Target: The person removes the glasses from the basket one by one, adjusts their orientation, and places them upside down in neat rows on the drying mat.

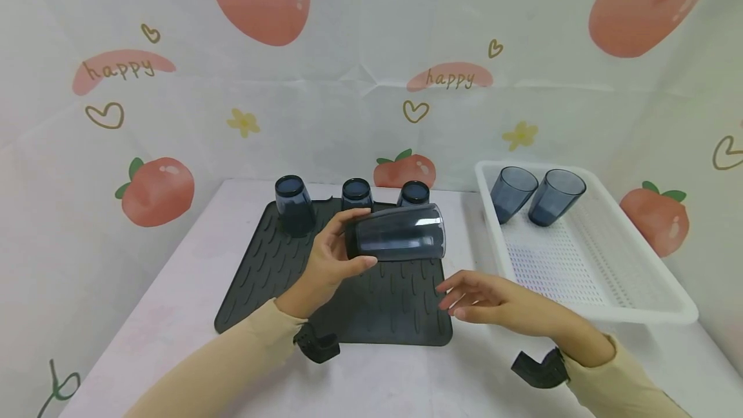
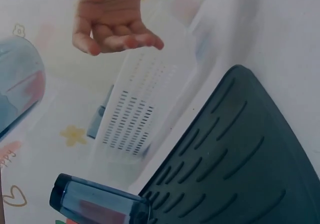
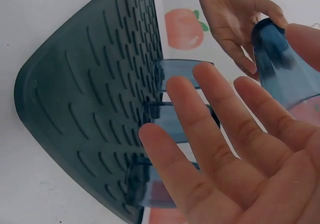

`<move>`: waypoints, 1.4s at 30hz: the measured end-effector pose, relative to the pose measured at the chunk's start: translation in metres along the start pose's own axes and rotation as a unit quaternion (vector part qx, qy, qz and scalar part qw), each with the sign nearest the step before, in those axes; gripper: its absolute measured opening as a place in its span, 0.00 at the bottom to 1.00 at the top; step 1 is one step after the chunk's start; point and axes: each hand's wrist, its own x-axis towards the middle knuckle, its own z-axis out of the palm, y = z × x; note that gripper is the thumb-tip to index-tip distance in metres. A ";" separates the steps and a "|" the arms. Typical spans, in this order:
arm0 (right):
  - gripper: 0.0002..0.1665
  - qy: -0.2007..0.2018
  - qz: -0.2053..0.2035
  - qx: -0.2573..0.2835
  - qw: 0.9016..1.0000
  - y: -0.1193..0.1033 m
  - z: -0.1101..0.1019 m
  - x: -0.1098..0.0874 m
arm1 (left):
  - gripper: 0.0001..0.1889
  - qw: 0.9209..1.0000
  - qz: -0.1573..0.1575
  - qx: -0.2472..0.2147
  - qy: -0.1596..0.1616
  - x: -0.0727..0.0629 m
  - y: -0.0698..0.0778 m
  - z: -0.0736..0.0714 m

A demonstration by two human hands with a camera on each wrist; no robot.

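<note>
My left hand grips a blue-tinted drinking glass by its thick base, with the thumb below and fingers above. The glass lies sideways in the air over the dark drying mat, its mouth pointing right. My right hand hovers near the mat's right edge with relaxed fingers, holding nothing; in the right wrist view its fingers are spread apart. Along the mat's back stand three upside-down glasses, one at the left, one in the middle and one at the right, the latter two partly hidden.
A white perforated basket stands on the table at the right. Two more glasses lean upright in its far left corner, a left one and a right one. Behind the table hangs a printed cloth.
</note>
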 end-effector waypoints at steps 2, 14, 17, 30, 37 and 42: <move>0.20 0.000 0.001 0.000 1.000 0.000 0.000 0.000 | 0.35 1.000 0.001 0.010 0.000 -0.001 0.002 -0.001; 0.19 -0.003 0.000 0.010 1.000 0.001 0.000 -0.001 | 0.35 0.999 -0.007 0.041 0.029 -0.010 0.007 -0.012; 0.20 -0.006 -0.003 0.015 1.000 0.002 0.000 -0.001 | 0.35 0.999 0.002 0.044 0.032 -0.011 0.007 -0.016; 0.20 -0.003 -0.004 0.013 1.000 0.003 0.002 -0.002 | 0.35 0.997 0.018 0.062 0.031 -0.015 0.007 -0.026; 0.20 -0.008 0.018 0.010 1.000 0.003 0.004 -0.001 | 0.37 0.997 0.025 0.055 0.039 -0.016 0.006 -0.030; 0.20 -0.006 0.019 -0.003 1.000 0.001 0.004 -0.001 | 0.37 0.997 0.037 0.050 0.053 -0.017 0.006 -0.035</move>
